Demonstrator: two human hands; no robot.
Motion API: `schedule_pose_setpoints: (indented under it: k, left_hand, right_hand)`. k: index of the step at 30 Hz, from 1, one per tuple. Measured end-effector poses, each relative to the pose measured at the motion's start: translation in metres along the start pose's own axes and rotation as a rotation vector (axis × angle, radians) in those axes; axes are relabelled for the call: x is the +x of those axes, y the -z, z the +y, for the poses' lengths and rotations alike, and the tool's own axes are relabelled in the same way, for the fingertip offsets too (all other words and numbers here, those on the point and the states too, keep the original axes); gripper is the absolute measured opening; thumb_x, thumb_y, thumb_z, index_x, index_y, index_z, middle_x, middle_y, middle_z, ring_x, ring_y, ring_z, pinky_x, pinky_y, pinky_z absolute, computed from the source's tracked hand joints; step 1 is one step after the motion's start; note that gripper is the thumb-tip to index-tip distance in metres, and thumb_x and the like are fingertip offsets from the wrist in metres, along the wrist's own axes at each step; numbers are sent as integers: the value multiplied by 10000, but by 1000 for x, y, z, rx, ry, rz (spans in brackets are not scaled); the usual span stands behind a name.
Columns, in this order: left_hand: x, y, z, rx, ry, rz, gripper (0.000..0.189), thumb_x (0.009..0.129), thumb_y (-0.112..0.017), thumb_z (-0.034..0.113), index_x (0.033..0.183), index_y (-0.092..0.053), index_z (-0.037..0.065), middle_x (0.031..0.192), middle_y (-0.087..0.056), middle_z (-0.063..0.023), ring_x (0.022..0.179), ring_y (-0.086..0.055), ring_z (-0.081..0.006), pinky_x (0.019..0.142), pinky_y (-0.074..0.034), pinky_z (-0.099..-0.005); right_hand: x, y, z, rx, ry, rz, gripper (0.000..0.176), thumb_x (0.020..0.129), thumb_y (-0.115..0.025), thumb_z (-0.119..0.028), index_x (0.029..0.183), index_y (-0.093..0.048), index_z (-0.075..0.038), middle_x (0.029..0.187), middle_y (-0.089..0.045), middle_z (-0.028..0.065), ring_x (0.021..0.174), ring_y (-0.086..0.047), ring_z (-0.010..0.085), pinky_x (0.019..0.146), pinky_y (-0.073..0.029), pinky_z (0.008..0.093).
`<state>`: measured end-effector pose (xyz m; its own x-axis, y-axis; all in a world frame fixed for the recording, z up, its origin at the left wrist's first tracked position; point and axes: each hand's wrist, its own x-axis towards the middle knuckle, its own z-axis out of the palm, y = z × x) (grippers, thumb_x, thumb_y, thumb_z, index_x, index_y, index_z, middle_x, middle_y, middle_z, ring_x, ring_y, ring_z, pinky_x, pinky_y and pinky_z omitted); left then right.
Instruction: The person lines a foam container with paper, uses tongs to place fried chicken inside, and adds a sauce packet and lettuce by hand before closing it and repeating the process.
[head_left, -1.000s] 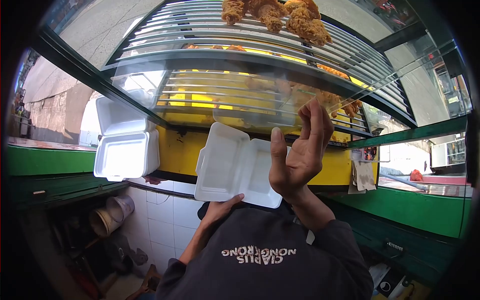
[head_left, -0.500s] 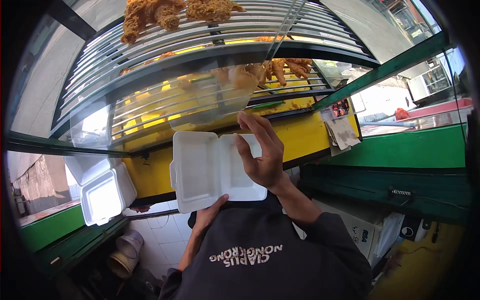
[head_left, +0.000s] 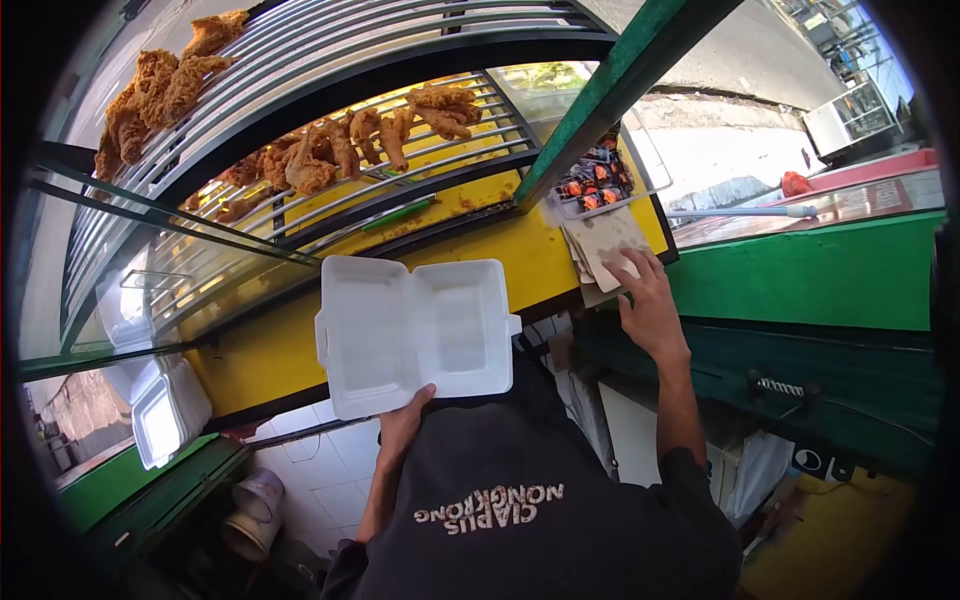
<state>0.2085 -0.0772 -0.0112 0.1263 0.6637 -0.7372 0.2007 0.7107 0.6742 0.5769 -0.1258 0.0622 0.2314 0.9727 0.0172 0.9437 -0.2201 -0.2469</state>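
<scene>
My left hand (head_left: pixel 404 424) grips the lower edge of an open white foam takeaway box (head_left: pixel 366 340), thumb on its rim. Both halves of the box face up, with nothing inside. My right hand (head_left: pixel 650 305) reaches out to the right, fingers spread over a stack of brown paper sheets (head_left: pixel 612 248). Its fingertips are at the sheets; whether they touch cannot be made out. Right behind the paper stands a clear tray (head_left: pixel 650 180) of small dark and red packets (head_left: pixel 598 182).
Fried chicken pieces (head_left: pixel 310 165) lie on metal racks (head_left: pixel 350 75) in the glass case. A green post (head_left: pixel 610 95) rises between the case and the packets. More foam boxes (head_left: pixel 165 400) are stacked at left on the yellow counter (head_left: pixel 250 365). Buckets (head_left: pixel 255 510) stand below.
My right hand has moved from above the foam box to the paper sheets at the right. The view has turned right. My left hand still holds the open box.
</scene>
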Motion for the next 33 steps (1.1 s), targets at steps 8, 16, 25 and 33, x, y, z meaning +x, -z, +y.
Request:
schedule_pose_setpoints:
  k: [8,16,25,33]
  left_hand:
    - [8,-50,7,-56,-61,6,450,820,-696,140,1183,-545,-78,1148,-595,-156,1043,-564,-222,938,-426,-314]
    - [34,-48,2,-68,-226,176,477,773,-664,55,1199,-501,-85,1147,-573,-157,1063,-554,-239,956,-414,-324]
    - [34,-61,5,-111,-346,227,470,817,-681,63,1212,-476,-87,1176,-557,-164,1071,-546,-231,960,-403,-316]
    - [5,-84,14,-18,-384,330,311,866,-679,154,1023,-615,-107,960,-668,-153,885,-614,-189,821,-467,-321]
  right_hand:
    - [8,-21,74,-64,91,-54,406,827,-637,-45,1198,-650,-210,1394,-465,81,1339,-356,340,1079,-308,451]
    - [28,-3,72,214,128,73,164,895,-575,-66,1034,-657,-95,1180,-637,34,1262,-481,294,1061,-311,457]
    - [36,30,51,297,98,243,146,916,-571,-69,1032,-655,-39,980,-687,126,1020,-631,318,948,-428,413]
    - [10,69,-48,286,366,341,280,837,-549,57,1105,-603,118,1016,-679,199,1005,-659,365,936,-489,479]
